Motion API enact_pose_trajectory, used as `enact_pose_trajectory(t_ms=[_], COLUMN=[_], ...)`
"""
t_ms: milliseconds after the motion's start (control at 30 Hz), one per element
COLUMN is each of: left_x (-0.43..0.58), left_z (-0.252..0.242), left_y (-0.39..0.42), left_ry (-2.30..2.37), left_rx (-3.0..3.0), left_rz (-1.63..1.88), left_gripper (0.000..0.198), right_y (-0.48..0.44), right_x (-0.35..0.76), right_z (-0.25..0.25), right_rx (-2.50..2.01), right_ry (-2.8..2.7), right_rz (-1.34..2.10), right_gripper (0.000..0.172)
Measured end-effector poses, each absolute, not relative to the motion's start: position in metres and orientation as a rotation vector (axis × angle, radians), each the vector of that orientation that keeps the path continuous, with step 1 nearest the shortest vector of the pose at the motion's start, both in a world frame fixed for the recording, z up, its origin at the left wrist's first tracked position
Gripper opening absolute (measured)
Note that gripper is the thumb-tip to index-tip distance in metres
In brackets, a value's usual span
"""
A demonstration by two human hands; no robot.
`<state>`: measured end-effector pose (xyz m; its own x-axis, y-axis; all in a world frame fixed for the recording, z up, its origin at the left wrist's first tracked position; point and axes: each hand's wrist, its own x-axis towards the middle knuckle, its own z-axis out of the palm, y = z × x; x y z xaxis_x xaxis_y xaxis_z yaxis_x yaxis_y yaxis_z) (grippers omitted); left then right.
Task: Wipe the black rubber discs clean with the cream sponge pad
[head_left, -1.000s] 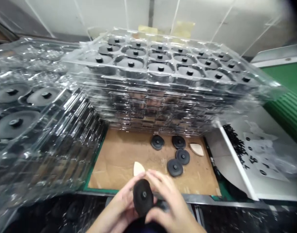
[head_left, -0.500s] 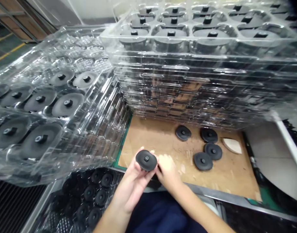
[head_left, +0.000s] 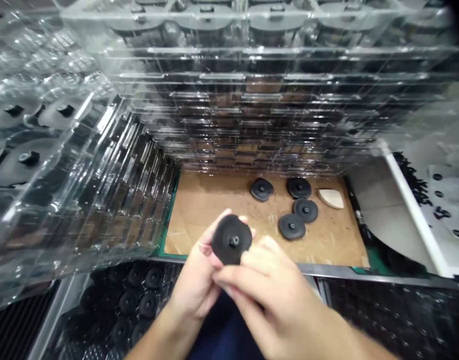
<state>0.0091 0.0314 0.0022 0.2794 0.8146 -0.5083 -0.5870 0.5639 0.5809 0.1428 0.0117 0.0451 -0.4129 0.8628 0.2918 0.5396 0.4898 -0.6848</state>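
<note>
My left hand [head_left: 199, 277] grips a black rounded disc [head_left: 229, 241] by its rim, from below and the left. The disc has a short stub with a light ring near its middle, and this side faces me. My right hand [head_left: 267, 290] is at the disc's lower right edge with its fingers curled and pressed together. Whatever those fingers hold, if anything, is hidden. Beyond my hands, several similar black discs [head_left: 292, 227] lie on a brown cardboard sheet [head_left: 210, 200], two of them touching. A pale wooden piece with one curved edge [head_left: 331, 198] rests to their right.
Tall stacks of transparent plastic trays [head_left: 237, 100] holding discs rise at the back, with another stack [head_left: 112, 200] on the left. Lower left, a tray of black discs [head_left: 127, 302] sits below the bench edge. A white-edged panel [head_left: 413, 210] borders the right.
The view has tilted down and come closer. The disc in my left hand has turned slightly. My right hand has come round to the disc's near right side.
</note>
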Motion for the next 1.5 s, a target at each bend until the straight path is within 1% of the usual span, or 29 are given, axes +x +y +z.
enact_pose_trajectory(t_ms=[100,200,267,333,400,467,567,600,667,767,833,900,933,1033,1100,1200,1300,1400,1467,1500], left_x=[0.014,0.016,0.015,0.015,0.017,0.021,0.026,0.026,0.023,0.021,0.022,0.024,0.024,0.019,0.017,0.018,0.018,0.015,0.013,0.012], left_z=[0.018,0.027,0.026,0.02,0.014,0.011,0.01,0.01,0.01,0.01,0.011,0.012,0.012,0.01,0.009,0.015,0.027,0.03,0.025,0.02], left_y=[0.033,0.033,0.034,0.033,0.031,0.027,0.022,0.02,0.019,0.018,0.017,0.015,0.014,0.012,0.011,0.012,0.015,0.015,0.012,0.01], left_ry=[0.811,0.809,0.809,0.805,0.805,0.797,0.766,0.772,0.815,0.923,0.927,0.879,0.842,0.734,0.681,0.646,0.682,0.758,0.801,0.822], left_rx=[0.354,0.415,0.412,0.375,0.333,0.305,0.293,0.295,0.308,0.308,0.303,0.302,0.303,0.291,0.277,0.247,0.268,0.329,0.34,0.342], left_rz=[1.073,1.064,1.046,1.06,1.06,1.025,0.959,0.93,0.891,0.91,0.889,0.852,0.847,0.863,0.848,0.854,0.94,0.985,0.926,0.885], left_gripper=[0.041,0.046,0.05,0.05,0.047,0.047,0.052,0.051,0.049,0.051,0.054,0.05,0.05,0.052,0.055,0.052,0.049,0.051,0.053,0.053], right_y=[0.012,0.0,-0.013,-0.022,-0.023,-0.017,-0.003,0.002,0.007,0.013,0.017,0.017,0.015,0.001,-0.009,-0.016,-0.013,-0.004,0.004,0.009], right_x=[0.142,0.145,0.154,0.166,0.177,0.183,0.176,0.172,0.163,0.153,0.151,0.151,0.152,0.165,0.175,0.18,0.171,0.163,0.162,0.163], right_z=[0.046,0.033,0.016,0.002,-0.002,0.007,0.029,0.036,0.044,0.046,0.045,0.044,0.044,0.046,0.05,0.056,0.058,0.055,0.054,0.055], right_rx=[-1.056,-1.011,-1.122,-1.349,-1.537,-1.58,-1.42,-1.35,-1.222,-1.156,-1.2,-1.207,-1.173,-1.085,-1.192,-1.408,-1.375,-1.372,-1.403,-1.347], right_ry=[-2.075,-1.919,-1.754,-1.541,-1.363,-1.317,-1.488,-1.569,-1.737,-1.883,-1.87,-1.846,-1.853,-1.924,-1.936,-1.97,-1.978,-1.932,-1.917,-1.95], right_rz=[0.637,0.799,0.918,0.961,0.929,0.823,0.569,0.525,0.578,0.735,0.614,0.487,0.489,0.675,0.712,0.563,0.36,0.343,0.307,0.307], right_gripper=[0.026,0.025,0.021,0.018,0.016,0.015,0.02,0.021,0.021,0.019,0.02,0.023,0.024,0.02,0.019,0.019,0.024,0.025,0.024,0.026])
